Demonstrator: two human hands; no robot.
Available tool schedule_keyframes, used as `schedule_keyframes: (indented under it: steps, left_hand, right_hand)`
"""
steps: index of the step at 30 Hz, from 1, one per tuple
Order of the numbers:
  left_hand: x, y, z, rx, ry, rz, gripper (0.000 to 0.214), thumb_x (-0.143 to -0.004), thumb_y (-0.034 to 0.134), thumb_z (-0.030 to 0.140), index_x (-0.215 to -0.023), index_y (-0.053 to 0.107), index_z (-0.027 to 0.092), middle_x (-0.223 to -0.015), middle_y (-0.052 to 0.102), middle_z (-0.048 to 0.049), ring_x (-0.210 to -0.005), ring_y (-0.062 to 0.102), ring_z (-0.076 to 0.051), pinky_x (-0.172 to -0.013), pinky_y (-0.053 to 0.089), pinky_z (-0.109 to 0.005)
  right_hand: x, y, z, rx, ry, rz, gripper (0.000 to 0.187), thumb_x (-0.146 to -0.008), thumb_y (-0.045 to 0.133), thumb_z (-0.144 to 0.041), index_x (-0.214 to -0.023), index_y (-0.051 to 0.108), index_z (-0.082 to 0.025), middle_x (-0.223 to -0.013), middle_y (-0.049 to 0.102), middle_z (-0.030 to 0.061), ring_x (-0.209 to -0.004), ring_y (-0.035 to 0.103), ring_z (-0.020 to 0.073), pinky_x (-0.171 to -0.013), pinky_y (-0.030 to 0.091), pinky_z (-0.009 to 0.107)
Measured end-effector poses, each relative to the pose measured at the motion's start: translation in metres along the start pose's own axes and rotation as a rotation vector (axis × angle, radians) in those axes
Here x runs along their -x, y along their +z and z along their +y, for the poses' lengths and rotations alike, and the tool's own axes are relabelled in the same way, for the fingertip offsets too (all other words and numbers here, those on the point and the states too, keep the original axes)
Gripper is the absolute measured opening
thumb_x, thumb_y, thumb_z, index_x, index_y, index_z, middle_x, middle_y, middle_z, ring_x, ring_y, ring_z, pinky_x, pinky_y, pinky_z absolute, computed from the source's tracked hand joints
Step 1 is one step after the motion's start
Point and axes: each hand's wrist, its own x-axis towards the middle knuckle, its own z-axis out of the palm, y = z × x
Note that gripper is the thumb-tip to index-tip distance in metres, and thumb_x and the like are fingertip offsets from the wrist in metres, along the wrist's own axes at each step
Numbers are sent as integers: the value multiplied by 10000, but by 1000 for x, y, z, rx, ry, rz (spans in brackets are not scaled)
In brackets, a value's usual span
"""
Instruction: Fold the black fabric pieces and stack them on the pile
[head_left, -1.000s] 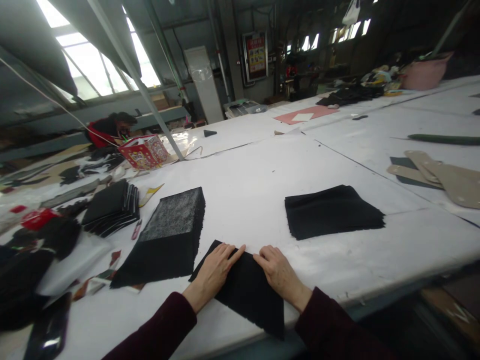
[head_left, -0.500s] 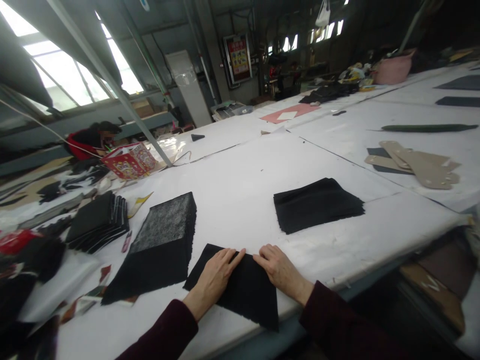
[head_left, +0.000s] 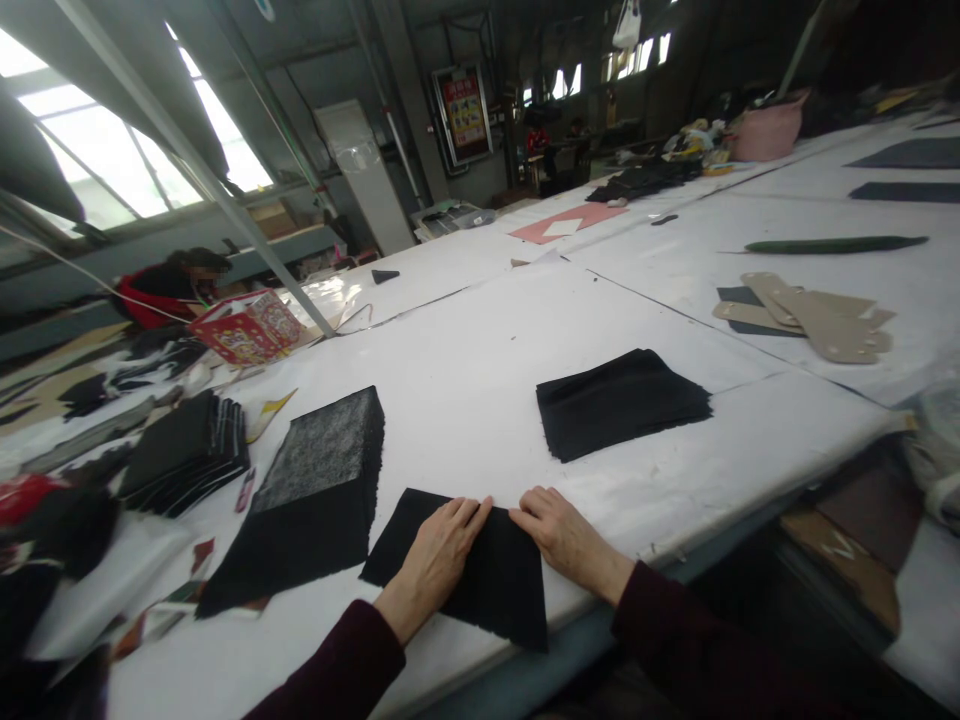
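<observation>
A black cloth piece (head_left: 502,580) lies at the table's near edge, under both my hands. My left hand (head_left: 442,545) rests flat across it, fingers stretched toward its far edge. At the same edge, a little to the right, my right hand (head_left: 562,535) has its fingers bent and pinched on the cloth; the exact grip is partly hidden. Left of them lies a larger stack of black cloth (head_left: 315,530) with a speckled grey panel (head_left: 322,450) on top. A second stack of black cloth pieces (head_left: 622,405) sits farther off to the right.
The white table (head_left: 450,370) stretches far back. Thick folded dark pieces (head_left: 180,450) and scraps crowd the left, beside a red patterned box (head_left: 247,325). Beige templates (head_left: 817,315) and a long dark green strip (head_left: 832,244) lie right. A person in red (head_left: 154,290) bends over at far left.
The view has turned slightly, so the background sits a little further left. Both hands stay at the cloth's far edge, with hardly any movement.
</observation>
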Motion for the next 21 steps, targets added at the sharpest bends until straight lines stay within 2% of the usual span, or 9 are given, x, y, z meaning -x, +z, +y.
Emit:
schedule_keyframes:
  steps: [4,8,14,18,21]
  left_hand:
    - [-3,-3,11,-98,-6,-4,730,-848,436,4,-1486,286,326,-1072,546,-57,-945,544,-203,-842,482,-334]
    - [-3,3,14,-152,-1,22,752,-841,462,9,-1493,271,331,-1049,518,-64,-925,522,-210,-839,473,-350]
    - [-3,9,17,-206,-4,47,861,-831,474,16,-1513,130,415,-1030,483,-50,-920,498,-213,-826,463,-349]
    - [-3,6,19,-220,-12,42,888,-819,455,8,-1514,91,424,-1022,478,-50,-920,496,-215,-820,459,-338]
    - [-3,5,20,-224,-17,32,898,-807,446,0,-1516,87,418,-1016,485,-55,-911,502,-223,-816,463,-355]
  right_hand:
    - [4,-2,2,-9,-5,-1,223,-932,434,-44,-1067,572,-156,-970,514,68,-913,440,220,-817,347,347]
    - [7,-5,4,-6,-1,0,194,-928,452,-45,-1024,577,-158,-962,513,61,-899,434,216,-804,350,346]
    - [20,-11,8,-6,19,-2,188,-928,454,-46,-1003,580,-164,-943,522,54,-884,432,211,-790,343,349]
    - [40,-19,16,-26,77,-2,188,-909,463,-36,-962,585,-168,-960,527,59,-907,442,214,-818,351,353]
    - [44,-24,16,-85,168,63,218,-887,453,-15,-955,589,-170,-973,529,62,-912,453,212,-824,366,346]
